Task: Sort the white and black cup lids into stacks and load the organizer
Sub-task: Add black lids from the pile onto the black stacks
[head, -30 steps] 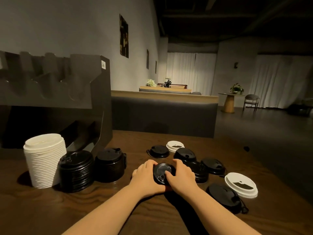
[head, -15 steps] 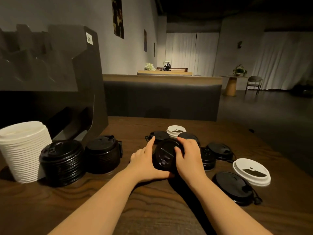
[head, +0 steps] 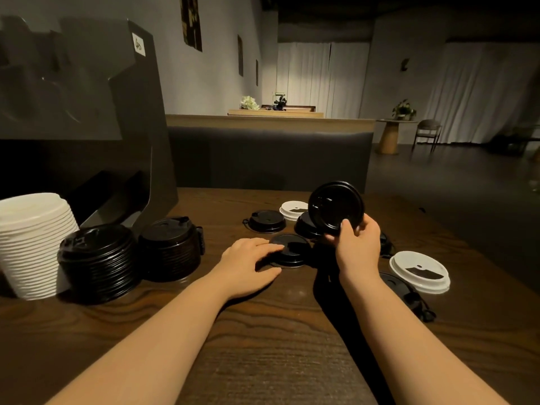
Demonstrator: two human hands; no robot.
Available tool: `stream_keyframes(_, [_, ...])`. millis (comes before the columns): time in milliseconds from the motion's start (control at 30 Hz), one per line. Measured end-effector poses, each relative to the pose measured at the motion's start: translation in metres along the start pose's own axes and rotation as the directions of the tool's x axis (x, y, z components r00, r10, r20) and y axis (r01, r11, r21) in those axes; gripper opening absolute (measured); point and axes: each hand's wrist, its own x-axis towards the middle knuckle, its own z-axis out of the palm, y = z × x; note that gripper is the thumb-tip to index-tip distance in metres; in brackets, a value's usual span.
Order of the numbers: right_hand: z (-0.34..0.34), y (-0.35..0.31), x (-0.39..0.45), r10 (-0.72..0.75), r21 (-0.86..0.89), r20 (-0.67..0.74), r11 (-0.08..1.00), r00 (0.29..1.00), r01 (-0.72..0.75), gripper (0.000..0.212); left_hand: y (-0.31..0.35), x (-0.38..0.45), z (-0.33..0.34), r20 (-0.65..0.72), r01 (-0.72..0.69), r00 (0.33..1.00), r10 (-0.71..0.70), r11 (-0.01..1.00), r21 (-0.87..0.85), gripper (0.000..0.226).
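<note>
Above the surface (head: pixel 263 331), a glossy black lid (head: pixel 336 208) stands tilted, pinched by right hand (head: pixel 358 247) fingers (head: pixel 346 226); left hand (head: pixel 248 263) rests flat on another black lid (head: pixel 292 249).

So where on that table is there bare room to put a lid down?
Bare wood lies near the table edge, between the forearms, and between the black stacks and the left hand. It is crowded ahead of the right hand, holding a black lid, where loose lids lie close together.
</note>
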Motion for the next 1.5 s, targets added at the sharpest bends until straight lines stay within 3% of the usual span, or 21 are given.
stream_keyframes(100, [0.002,0.005,0.008,0.106,0.070,-0.019,0.992,0.994,-0.104,0.036,0.007,-0.001,-0.003,-0.069,-0.023,0.997,0.019,0.999,-0.047,0.026])
stream_keyframes(200, [0.002,0.005,0.008,0.158,0.057,0.047,0.985,0.986,-0.161,0.038,0.008,-0.002,-0.006,-0.092,0.056,0.993,-0.069,0.989,-0.136,0.044])
stream_keyframes(300, [0.005,0.000,0.000,0.166,-0.045,0.144,0.986,0.976,-0.161,0.040,0.009,-0.003,-0.007,0.043,0.236,0.972,-0.232,0.963,-0.130,0.075])
stream_keyframes(367, [0.006,-0.001,-0.004,0.136,-0.129,0.195,0.985,0.971,-0.112,0.042,0.007,-0.001,-0.007,0.093,0.270,0.961,-0.260,0.956,-0.116,0.092])
stream_keyframes(500, [0.008,-0.002,-0.012,0.122,-0.201,0.300,0.978,0.946,-0.062,0.043,-0.001,0.002,-0.009,0.039,0.316,0.949,-0.314,0.941,-0.124,0.088])
stream_keyframes(600, [0.013,-0.005,-0.016,0.255,-0.145,0.308,0.965,0.917,-0.219,0.037,-0.004,0.003,-0.013,-0.061,0.338,0.940,-0.335,0.940,0.047,0.078])
stream_keyframes(633, [0.015,-0.006,-0.018,0.308,-0.103,0.325,0.951,0.894,-0.290,0.026,-0.001,0.003,-0.015,-0.108,0.318,0.943,-0.316,0.948,0.004,0.072])
stream_keyframes(700, [0.017,-0.008,-0.021,0.374,-0.035,0.390,0.919,0.841,-0.392,0.011,0.007,-0.001,-0.016,-0.197,0.184,0.952,-0.233,0.953,-0.240,0.058])
stream_keyframes(767, [0.016,-0.009,-0.023,0.387,-0.045,0.471,0.908,0.793,-0.416,0.013,0.019,-0.006,-0.013,-0.193,0.058,0.964,-0.183,0.851,-0.522,0.042])
stream_keyframes(867, [0.017,-0.003,-0.026,0.362,-0.303,0.512,0.925,0.779,-0.230,0.020,0.031,-0.008,-0.010,-0.157,0.060,0.952,-0.262,0.664,-0.746,0.020])
stream_keyframes(933, [0.017,0.005,-0.025,0.267,-0.475,0.495,0.880,0.827,0.000,0.028,0.029,-0.006,-0.013,-0.207,0.069,0.916,-0.342,0.645,-0.761,0.015])
stream_keyframes(1000, [0.015,0.008,-0.022,0.092,-0.582,0.449,0.785,0.889,0.212,0.031,0.025,-0.004,-0.016,-0.238,0.074,0.892,-0.383,0.644,-0.761,0.018])
stream_keyframes(1033, [0.013,0.008,-0.020,-0.003,-0.676,0.406,0.672,0.914,0.302,0.033,0.024,-0.004,-0.016,-0.235,0.070,0.888,-0.396,0.621,-0.781,0.018])
stream_keyframes(1100, [0.008,0.007,-0.013,-0.087,-0.856,0.309,0.408,0.947,0.317,0.044,0.023,-0.005,-0.016,-0.208,0.078,0.884,-0.419,0.572,-0.817,0.019])
stream_keyframes(1133, [0.005,0.007,-0.009,-0.052,-0.907,0.254,0.335,0.966,0.256,0.052,0.022,-0.004,-0.016,-0.196,0.087,0.882,-0.428,0.556,-0.826,0.021])
stream_keyframes(1200, [0.002,0.009,-0.003,0.067,-0.941,0.182,0.302,0.981,0.154,0.065,0.019,-0.003,-0.015,-0.168,0.102,0.878,-0.449,0.518,-0.849,0.022])
stream_keyframes(1300, [0.001,0.018,0.001,0.082,-0.946,0.260,0.221,0.962,0.237,0.062,0.014,-0.002,-0.015,-0.134,0.113,0.865,-0.483,0.449,-0.887,0.020])
stream_keyframes(1367, [0.003,0.020,0.001,0.008,-0.908,0.340,0.263,0.940,0.326,0.053,0.011,0.000,-0.015,-0.122,0.107,0.852,-0.510,0.397,-0.912,0.021])
stream_keyframes(1500, [0.007,0.024,-0.001,-0.199,-0.703,0.410,0.553,0.890,0.447,0.022,0.012,0.006,-0.018,-0.056,0.107,0.820,-0.570,0.248,-0.963,0.026])
